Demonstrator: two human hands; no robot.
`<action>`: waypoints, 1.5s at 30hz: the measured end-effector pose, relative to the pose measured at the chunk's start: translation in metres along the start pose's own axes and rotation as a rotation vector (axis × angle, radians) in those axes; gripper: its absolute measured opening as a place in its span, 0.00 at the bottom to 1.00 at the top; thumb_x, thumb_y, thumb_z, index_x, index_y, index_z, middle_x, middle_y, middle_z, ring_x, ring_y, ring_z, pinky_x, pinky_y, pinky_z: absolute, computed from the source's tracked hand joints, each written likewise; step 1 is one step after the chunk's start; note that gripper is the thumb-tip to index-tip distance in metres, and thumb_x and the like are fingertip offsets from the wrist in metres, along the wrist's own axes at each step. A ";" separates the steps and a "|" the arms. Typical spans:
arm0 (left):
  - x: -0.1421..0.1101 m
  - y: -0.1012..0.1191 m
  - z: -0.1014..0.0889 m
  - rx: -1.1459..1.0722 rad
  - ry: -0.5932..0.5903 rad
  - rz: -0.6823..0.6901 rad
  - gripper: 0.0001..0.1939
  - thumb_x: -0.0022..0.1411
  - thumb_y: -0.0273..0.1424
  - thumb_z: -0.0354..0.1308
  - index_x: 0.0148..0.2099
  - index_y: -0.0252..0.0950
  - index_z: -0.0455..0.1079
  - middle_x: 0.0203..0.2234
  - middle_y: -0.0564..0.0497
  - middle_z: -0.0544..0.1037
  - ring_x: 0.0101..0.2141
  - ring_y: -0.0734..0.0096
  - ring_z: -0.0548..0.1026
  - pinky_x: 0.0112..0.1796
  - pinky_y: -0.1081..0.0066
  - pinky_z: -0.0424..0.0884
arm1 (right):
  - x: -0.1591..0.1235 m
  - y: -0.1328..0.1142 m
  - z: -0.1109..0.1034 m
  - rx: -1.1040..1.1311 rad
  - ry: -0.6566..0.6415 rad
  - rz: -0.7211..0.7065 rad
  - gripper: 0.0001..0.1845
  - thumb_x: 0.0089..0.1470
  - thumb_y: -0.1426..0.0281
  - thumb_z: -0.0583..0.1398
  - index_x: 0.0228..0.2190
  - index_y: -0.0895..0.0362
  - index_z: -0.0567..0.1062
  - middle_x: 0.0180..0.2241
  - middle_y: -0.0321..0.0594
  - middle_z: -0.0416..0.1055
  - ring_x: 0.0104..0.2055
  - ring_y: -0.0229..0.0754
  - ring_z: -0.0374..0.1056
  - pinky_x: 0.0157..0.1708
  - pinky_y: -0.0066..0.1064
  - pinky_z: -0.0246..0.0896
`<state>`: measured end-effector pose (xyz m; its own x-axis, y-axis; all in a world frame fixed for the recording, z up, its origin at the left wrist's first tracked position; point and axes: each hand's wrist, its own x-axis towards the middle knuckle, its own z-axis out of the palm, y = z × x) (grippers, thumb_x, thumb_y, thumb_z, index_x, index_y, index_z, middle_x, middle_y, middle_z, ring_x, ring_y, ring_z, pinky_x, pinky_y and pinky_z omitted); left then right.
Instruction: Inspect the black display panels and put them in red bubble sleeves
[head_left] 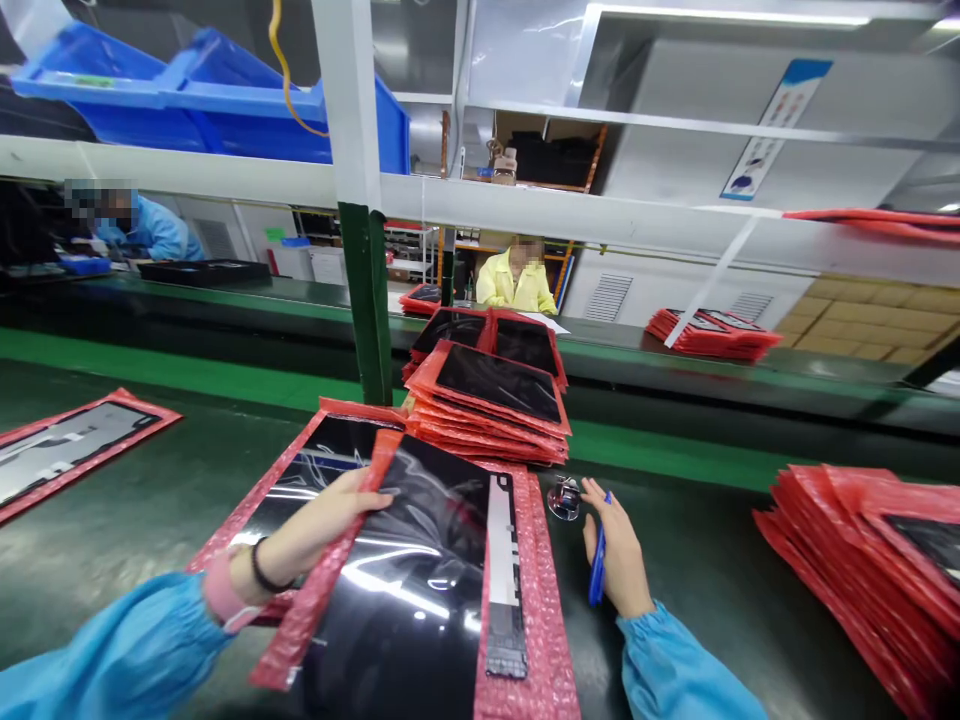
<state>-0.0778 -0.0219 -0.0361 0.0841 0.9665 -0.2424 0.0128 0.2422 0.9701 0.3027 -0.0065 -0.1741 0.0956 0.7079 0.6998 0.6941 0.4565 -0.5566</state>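
Observation:
My left hand [341,520] is closed on the edge of a red bubble-wrap bag [304,625], thumb on top. A glossy black screen panel [405,600] lies tilted on this bag. Under it sits another bubble-wrap bag [544,620] with a silver-backed panel [504,570] partly covered. To the left, a further black panel [300,490] in red wrap is half hidden by my forearm. My right hand [622,560] rests on the bench with a blue pen [598,565] held in it. Its fingertips are beside a small, shiny round object [564,497]; whether they touch it I cannot tell.
Red-wrapped panels stand in a stack [487,410] ahead and another pile [847,570] at right. A silver-backed panel [60,450] lies left. A green post [365,310] rises from the bench [697,560]. Blue bins [217,100] sit overhead. Two people work beyond.

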 end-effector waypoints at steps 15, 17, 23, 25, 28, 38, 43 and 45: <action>0.000 0.020 -0.115 -0.092 0.209 -0.057 0.21 0.48 0.41 0.70 0.43 0.37 0.76 0.28 0.58 0.82 0.33 0.64 0.79 0.39 0.66 0.73 | 0.001 -0.001 0.007 -0.128 -0.162 -0.085 0.21 0.52 0.76 0.54 0.47 0.52 0.74 0.56 0.42 0.69 0.63 0.54 0.58 0.60 0.59 0.52; 0.007 0.010 -0.117 -0.082 0.136 -0.061 0.18 0.51 0.40 0.68 0.40 0.33 0.76 0.26 0.56 0.81 0.33 0.64 0.79 0.39 0.66 0.73 | 0.000 -0.005 0.010 -0.074 -0.103 -0.064 0.17 0.53 0.74 0.55 0.44 0.52 0.75 0.56 0.42 0.70 0.63 0.53 0.58 0.61 0.59 0.51; 0.030 -0.011 -0.118 -0.062 0.113 -0.024 0.14 0.54 0.36 0.65 0.37 0.29 0.75 0.23 0.51 0.80 0.33 0.57 0.79 0.38 0.64 0.73 | -0.009 -0.032 0.016 0.123 0.005 0.071 0.13 0.54 0.69 0.58 0.42 0.53 0.73 0.55 0.47 0.70 0.59 0.54 0.63 0.60 0.56 0.52; 0.040 -0.016 -0.121 -0.037 0.155 -0.008 0.15 0.52 0.33 0.66 0.40 0.29 0.74 0.24 0.49 0.81 0.34 0.54 0.80 0.37 0.62 0.74 | -0.012 -0.045 0.016 0.199 -0.026 0.145 0.12 0.54 0.66 0.59 0.42 0.53 0.74 0.54 0.47 0.71 0.57 0.54 0.66 0.59 0.53 0.55; 0.056 -0.021 -0.126 0.035 0.252 0.040 0.15 0.50 0.29 0.65 0.40 0.28 0.72 0.28 0.43 0.81 0.35 0.51 0.80 0.38 0.59 0.75 | -0.015 -0.069 0.019 0.334 -0.172 0.272 0.13 0.58 0.60 0.57 0.38 0.53 0.76 0.37 0.45 0.80 0.43 0.53 0.75 0.49 0.47 0.66; 0.055 -0.019 -0.091 0.377 0.458 0.485 0.32 0.51 0.30 0.61 0.59 0.34 0.59 0.63 0.40 0.59 0.65 0.49 0.52 0.63 0.51 0.44 | -0.032 -0.126 0.044 0.670 -0.444 0.621 0.19 0.58 0.51 0.54 0.28 0.53 0.67 0.22 0.35 0.71 0.22 0.40 0.66 0.22 0.29 0.60; 0.004 -0.054 -0.010 0.421 -0.020 0.472 0.19 0.59 0.34 0.55 0.53 0.38 0.69 0.54 0.43 0.72 0.55 0.56 0.70 0.58 0.57 0.62 | -0.041 -0.120 0.052 0.471 -0.395 0.582 0.20 0.46 0.59 0.65 0.16 0.53 0.62 0.16 0.31 0.59 0.21 0.38 0.56 0.23 0.31 0.50; -0.007 -0.073 0.013 0.338 -0.206 0.302 0.26 0.56 0.31 0.57 0.58 0.38 0.65 0.59 0.41 0.68 0.57 0.54 0.66 0.58 0.57 0.61 | -0.044 -0.117 0.055 0.403 -0.395 0.557 0.21 0.45 0.61 0.63 0.14 0.52 0.58 0.15 0.30 0.55 0.20 0.37 0.52 0.23 0.31 0.46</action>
<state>-0.0665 -0.0478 -0.1048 0.3282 0.9443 0.0235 0.2773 -0.1201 0.9533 0.1780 -0.0618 -0.1640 0.0406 0.9939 0.1024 0.2995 0.0857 -0.9502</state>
